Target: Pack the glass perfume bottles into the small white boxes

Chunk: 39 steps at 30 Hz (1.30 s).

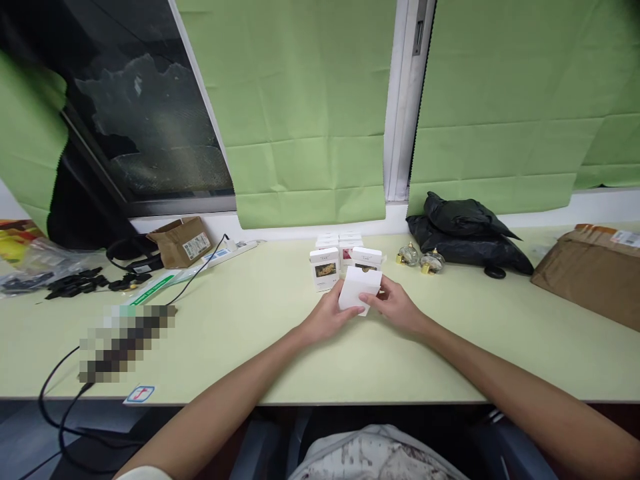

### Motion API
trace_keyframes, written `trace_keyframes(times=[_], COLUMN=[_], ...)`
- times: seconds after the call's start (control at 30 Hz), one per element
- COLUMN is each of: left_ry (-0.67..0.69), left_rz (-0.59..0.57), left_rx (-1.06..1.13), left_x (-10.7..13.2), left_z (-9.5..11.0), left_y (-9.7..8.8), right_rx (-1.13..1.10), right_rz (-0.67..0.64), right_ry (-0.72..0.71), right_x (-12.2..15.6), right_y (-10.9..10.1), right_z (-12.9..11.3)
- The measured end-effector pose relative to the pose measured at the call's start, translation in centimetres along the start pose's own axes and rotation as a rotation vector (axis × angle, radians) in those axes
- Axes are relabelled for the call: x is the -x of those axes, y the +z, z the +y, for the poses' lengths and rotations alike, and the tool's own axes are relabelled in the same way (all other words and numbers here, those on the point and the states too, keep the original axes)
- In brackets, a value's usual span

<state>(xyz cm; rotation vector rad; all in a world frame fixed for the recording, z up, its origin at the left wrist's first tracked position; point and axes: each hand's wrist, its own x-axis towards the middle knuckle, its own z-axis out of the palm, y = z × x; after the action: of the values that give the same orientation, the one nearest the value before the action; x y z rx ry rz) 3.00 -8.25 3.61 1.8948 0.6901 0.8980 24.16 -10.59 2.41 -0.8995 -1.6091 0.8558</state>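
A small white box (357,285) is held up between both hands over the middle of the table, with a plain side toward me and a notch in its top edge. My left hand (327,313) grips its left side, thumb across the lower front. From the right, my right hand (397,305) holds it too, thumb pressed on its front. Just behind stands a white box with a dark picture (326,270), beside a similar box (367,256) partly hidden by the held one. Further back, several more white boxes (327,239) stand in rows.
Two glass bottles with gold parts (420,259) are right of the boxes, near black plastic bags (465,233). A large brown carton (593,273) sits far right. Leftward are a small open carton (181,241), a power strip (233,252), cables and a blurred dark object (127,343).
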Motion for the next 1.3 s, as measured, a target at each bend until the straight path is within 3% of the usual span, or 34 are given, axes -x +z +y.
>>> trace_keyframes(times=[0.1,0.17,0.3,0.4,0.6,0.73,0.9,1.3], left_ry=[-0.008,-0.017,-0.019,-0.033,-0.037,-0.017,0.035,0.017], left_rz=[-0.009,0.002,0.095,0.165,0.115,0.026,-0.013,0.238], left_rx=[-0.019,-0.041,-0.115,-0.169,-0.131,-0.061,-0.045,-0.328], left_x=[0.0,0.0,-0.4,-0.8,-2.3,-3.0,-3.0,-1.8], left_z=[-0.2,-0.6,-1.2,-1.5,-2.9,-4.1,-4.8,-3.0], left_y=[0.0,-0.2,-1.1,-1.8,-1.7,-1.3,-1.3,-2.0], right_rx=[-0.011,0.025,0.009,-0.124,-0.358,-0.566,-0.664,-0.636], right_rz=[-0.02,0.033,0.303,0.488,0.701,0.693,0.66,0.553], right_ry=[0.031,0.013,-0.022,0.044,0.077,0.168,0.218,0.228], right_x=[0.0,0.0,-0.5,-1.4,-2.9,-3.3,-3.4,-2.5], right_y=[0.1,0.0,-0.9,-2.0,-3.2,-3.0,-2.6,-1.7], right_z=[0.3,0.5,1.0,1.8,3.2,2.8,2.4,1.7])
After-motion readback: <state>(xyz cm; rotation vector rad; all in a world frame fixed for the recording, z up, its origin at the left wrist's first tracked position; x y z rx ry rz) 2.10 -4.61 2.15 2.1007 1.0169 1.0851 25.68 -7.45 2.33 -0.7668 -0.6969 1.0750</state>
